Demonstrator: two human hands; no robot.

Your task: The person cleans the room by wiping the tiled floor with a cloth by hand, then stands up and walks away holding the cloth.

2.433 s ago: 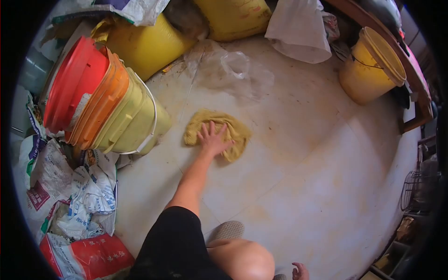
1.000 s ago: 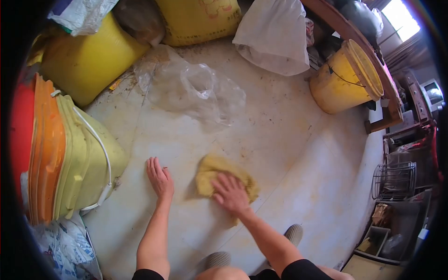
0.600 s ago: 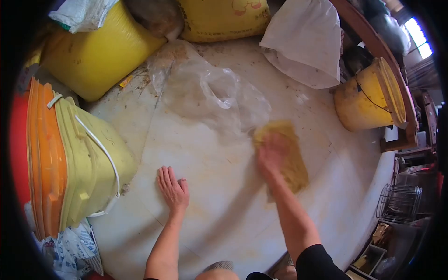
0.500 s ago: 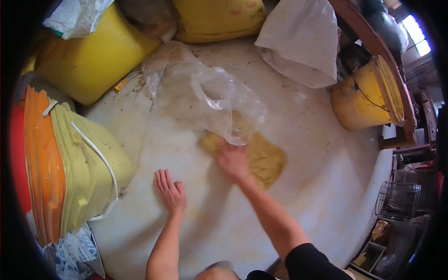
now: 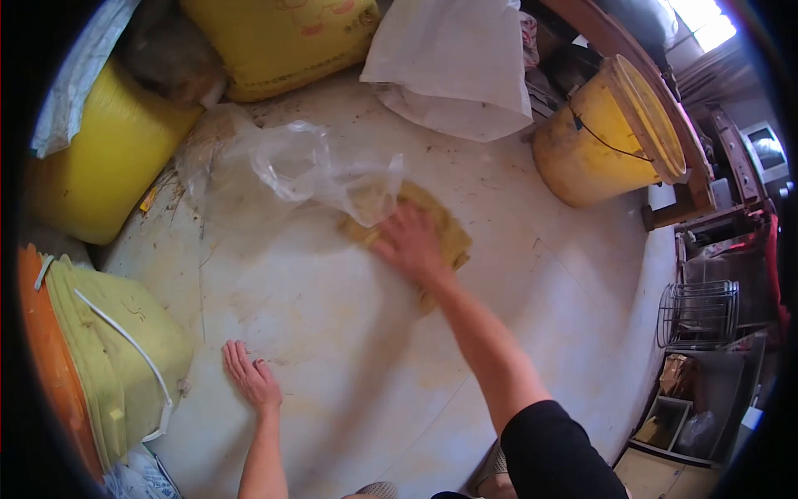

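Observation:
My right hand (image 5: pixel 409 241) is pressed down on a yellowish-brown cloth (image 5: pixel 450 234) lying crumpled on the pale, stained floor (image 5: pixel 324 308). The cloth is bunched under the palm and fingers, and the fingertips look somewhat blurred. A clear plastic bag (image 5: pixel 291 162) lies loosely just beyond, its near edge touching the cloth close to my fingers. To the lower left, my left hand (image 5: pixel 253 377) rests flat on the floor with its fingers stretched out and nothing in it.
Stacked yellow and orange tubs (image 5: pixel 125 349) stand at left. Full yellow sacks (image 5: pixel 283 41) and a white sack (image 5: pixel 453 66) line the back. A dirty yellow bucket (image 5: pixel 594 150) stands at right, above a wire rack (image 5: pixel 698 314).
The view has shifted to the right. My right hand has swept across the floor, and the cloth has moved and bunched up under it. My left hand stays on the floor.

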